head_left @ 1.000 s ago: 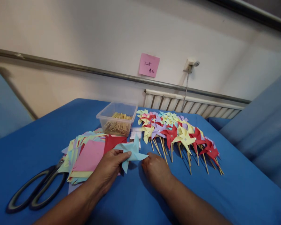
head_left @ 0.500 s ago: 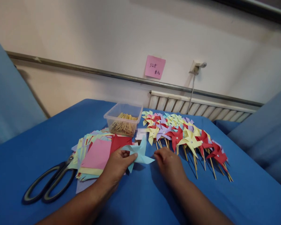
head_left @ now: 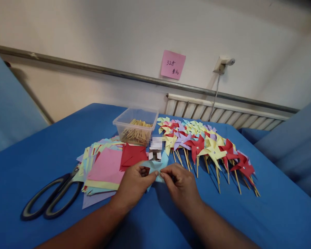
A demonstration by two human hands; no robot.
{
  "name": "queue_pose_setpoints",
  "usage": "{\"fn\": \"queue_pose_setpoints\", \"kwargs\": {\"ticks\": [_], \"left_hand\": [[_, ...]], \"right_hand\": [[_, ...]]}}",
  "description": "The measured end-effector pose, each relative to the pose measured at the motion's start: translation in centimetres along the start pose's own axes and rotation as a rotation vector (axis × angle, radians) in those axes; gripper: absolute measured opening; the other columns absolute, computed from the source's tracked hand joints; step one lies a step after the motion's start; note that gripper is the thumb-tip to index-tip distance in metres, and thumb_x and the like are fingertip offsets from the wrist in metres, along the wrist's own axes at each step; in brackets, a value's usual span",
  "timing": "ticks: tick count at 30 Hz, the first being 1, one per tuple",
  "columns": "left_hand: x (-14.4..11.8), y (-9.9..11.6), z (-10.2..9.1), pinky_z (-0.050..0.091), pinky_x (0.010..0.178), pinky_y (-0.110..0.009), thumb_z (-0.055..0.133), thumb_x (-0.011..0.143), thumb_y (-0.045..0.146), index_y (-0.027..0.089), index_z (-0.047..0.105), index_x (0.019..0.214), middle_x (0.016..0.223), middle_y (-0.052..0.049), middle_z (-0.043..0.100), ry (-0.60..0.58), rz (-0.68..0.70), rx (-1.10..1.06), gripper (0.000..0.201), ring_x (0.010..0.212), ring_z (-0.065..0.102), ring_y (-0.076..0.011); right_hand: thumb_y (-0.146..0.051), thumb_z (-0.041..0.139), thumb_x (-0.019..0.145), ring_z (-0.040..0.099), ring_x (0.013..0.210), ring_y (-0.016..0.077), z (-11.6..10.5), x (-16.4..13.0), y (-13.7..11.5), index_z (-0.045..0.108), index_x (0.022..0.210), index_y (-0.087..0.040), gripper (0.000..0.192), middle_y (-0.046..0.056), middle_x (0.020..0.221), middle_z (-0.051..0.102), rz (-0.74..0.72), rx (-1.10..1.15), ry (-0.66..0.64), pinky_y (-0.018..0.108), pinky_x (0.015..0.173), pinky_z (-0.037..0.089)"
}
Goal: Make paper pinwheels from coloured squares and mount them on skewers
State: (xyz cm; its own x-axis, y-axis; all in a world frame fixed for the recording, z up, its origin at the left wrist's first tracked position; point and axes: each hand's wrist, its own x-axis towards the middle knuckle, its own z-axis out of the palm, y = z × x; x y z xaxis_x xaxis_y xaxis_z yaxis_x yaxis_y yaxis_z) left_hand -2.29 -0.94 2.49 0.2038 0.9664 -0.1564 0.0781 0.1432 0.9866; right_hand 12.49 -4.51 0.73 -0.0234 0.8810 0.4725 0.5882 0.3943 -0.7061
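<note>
The head-worn camera looks forward and down, close above the blue table [head_left: 67, 138], facing the wall [head_left: 119, 34].

Pale blue paper [head_left: 153, 165], plain blue cloth [head_left: 261, 214], red, yellow and lilac pinwheels [head_left: 197, 147]

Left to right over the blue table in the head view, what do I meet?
Dark-handled scissors → square pink paper sheet → left hand → light-blue paper pinwheel → right hand → front yellow paper pinwheel → rightmost red paper pinwheel.

The pink note [head_left: 173, 64] reads "32" above something scarcely legible.
</note>
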Motion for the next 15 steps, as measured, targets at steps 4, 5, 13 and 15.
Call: {"fn": "queue_pose_setpoints", "kwargs": {"ticks": [4, 5, 13, 15], "left_hand": [[0.08, -0.14, -0.04, 0.05, 0.068, -0.029, 0.072, 0.066, 0.029, 0.017, 0.066, 0.083, 0.081, -0.005, 0.073, -0.056, -0.016, -0.03, 0.022, 0.075, 0.067, -0.021], [0.11, -0.15, -0.05, 0.05, 0.068, -0.029, 0.072, 0.066, 0.029, 0.017, 0.066, 0.083, 0.081, -0.005, 0.073, -0.061, -0.016, -0.028, 0.021, 0.075, 0.067, -0.0208], [0.13, -0.17, 0.04, 0.051, 0.066, -0.029, 0.071, 0.066, 0.029, 0.018, 0.066, 0.084, 0.085, -0.005, 0.074, -0.058, -0.017, -0.026, 0.022, 0.076, 0.068, -0.0216], [0.1, -0.2, 0.05, 0.051, 0.068, -0.029, 0.071, 0.066, 0.028, 0.018, 0.066, 0.084, 0.084, -0.005, 0.074, -0.057, -0.009, -0.025, 0.022, 0.077, 0.068, -0.022]], "right_hand": [[-0.016, 0.057, 0.085, 0.061, 0.07, 0.0148, -0.05, -0.09, 0.27, 0.067, 0.082, -0.018, 0.011, 0.002, 0.074, 0.064, 0.027, 0.001, 0.009, 0.025, 0.064, 0.044], [-0.017, 0.057, 0.085, 0.061, 0.07, 0.0148, -0.04, -0.13, 0.25, 0.068, 0.081, -0.018, 0.011, 0.002, 0.074, 0.064, 0.032, 0.0, 0.014, 0.025, 0.064, 0.044], [-0.017, 0.057, 0.085, 0.062, 0.07, 0.0151, -0.04, -0.03, 0.1, 0.068, 0.081, -0.019, 0.012, 0.002, 0.074, 0.065, 0.025, -0.008, 0.025, 0.025, 0.065, 0.046], [-0.016, 0.057, 0.085, 0.062, 0.07, 0.0151, -0.05, 0.03, 0.05, 0.067, 0.08, -0.019, 0.012, 0.002, 0.073, 0.066, 0.024, -0.013, 0.029, 0.024, 0.064, 0.045]]}}
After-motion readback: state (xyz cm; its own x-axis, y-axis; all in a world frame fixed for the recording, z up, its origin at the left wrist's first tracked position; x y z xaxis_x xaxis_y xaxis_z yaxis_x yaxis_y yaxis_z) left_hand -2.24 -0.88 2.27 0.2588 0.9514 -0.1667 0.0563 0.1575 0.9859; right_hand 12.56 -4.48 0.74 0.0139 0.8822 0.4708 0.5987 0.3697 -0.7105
